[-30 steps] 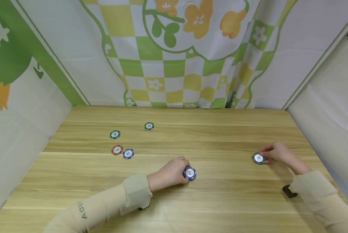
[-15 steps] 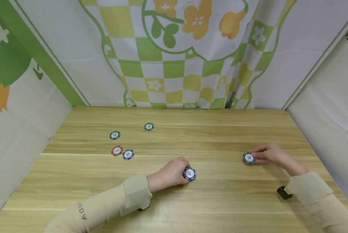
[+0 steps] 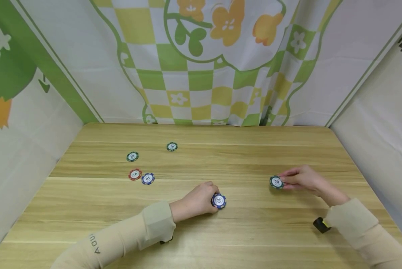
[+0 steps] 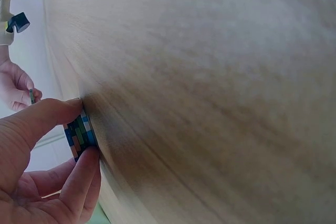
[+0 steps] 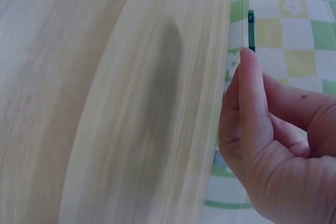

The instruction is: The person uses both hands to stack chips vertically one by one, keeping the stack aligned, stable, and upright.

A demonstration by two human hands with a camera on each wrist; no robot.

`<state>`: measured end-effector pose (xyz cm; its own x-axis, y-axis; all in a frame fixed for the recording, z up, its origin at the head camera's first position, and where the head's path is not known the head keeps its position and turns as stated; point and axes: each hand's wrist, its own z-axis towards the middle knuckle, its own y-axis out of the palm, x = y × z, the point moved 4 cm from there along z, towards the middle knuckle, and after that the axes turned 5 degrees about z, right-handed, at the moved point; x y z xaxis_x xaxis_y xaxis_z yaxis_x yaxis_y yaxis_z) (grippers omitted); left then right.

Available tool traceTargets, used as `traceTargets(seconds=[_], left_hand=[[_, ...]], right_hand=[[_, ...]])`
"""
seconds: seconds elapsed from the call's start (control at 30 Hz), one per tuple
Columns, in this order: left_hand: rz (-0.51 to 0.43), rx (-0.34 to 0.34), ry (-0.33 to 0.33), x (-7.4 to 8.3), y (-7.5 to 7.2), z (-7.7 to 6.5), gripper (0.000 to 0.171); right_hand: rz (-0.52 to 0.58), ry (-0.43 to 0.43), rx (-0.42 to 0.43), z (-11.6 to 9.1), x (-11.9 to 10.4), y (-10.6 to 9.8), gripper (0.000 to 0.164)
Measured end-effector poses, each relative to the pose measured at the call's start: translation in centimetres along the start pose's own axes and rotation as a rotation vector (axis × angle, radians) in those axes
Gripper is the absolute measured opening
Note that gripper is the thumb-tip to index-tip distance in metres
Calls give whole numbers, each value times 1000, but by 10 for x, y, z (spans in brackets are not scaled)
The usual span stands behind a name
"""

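Observation:
Near the middle of the wooden table (image 3: pixel 248 231), my left hand (image 3: pixel 198 198) grips a short stack of poker chips (image 3: pixel 219 201) between thumb and fingers. A blue chip marked 10 tops the stack, and layered blue and green edges show in the left wrist view (image 4: pixel 80 135). To the right, my right hand (image 3: pixel 303 180) pinches a green poker chip (image 3: pixel 276 182) marked 20 by its edge. In the right wrist view this green chip (image 5: pixel 251 30) is seen edge-on, raised off the tabletop, with a shadow below.
On the left of the table lie a red chip (image 3: pixel 135 174) marked 5, a blue chip (image 3: pixel 148 179) marked 10 beside it, and two green chips, one near (image 3: pixel 132 156) and one farther back (image 3: pixel 172 146). A checkered curtain (image 3: pixel 201 78) hangs behind the table.
My right hand has moved left with the green poker chip, closer to the stack. My left hand and the stack have stayed in place.

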<state>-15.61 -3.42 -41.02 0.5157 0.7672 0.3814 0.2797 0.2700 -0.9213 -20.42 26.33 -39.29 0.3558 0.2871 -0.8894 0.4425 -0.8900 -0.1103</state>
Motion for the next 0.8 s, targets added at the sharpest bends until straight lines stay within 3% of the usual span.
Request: traceTargets(seconds=[0.53, 0.8], left_hand=[[-6, -2, 1, 0, 2, 1, 35], [2, 2, 5, 0, 1, 1, 35]], right_hand=[[11, -30, -68, 6, -15, 33, 39], [72, -60, -125, 13, -18, 48, 38]])
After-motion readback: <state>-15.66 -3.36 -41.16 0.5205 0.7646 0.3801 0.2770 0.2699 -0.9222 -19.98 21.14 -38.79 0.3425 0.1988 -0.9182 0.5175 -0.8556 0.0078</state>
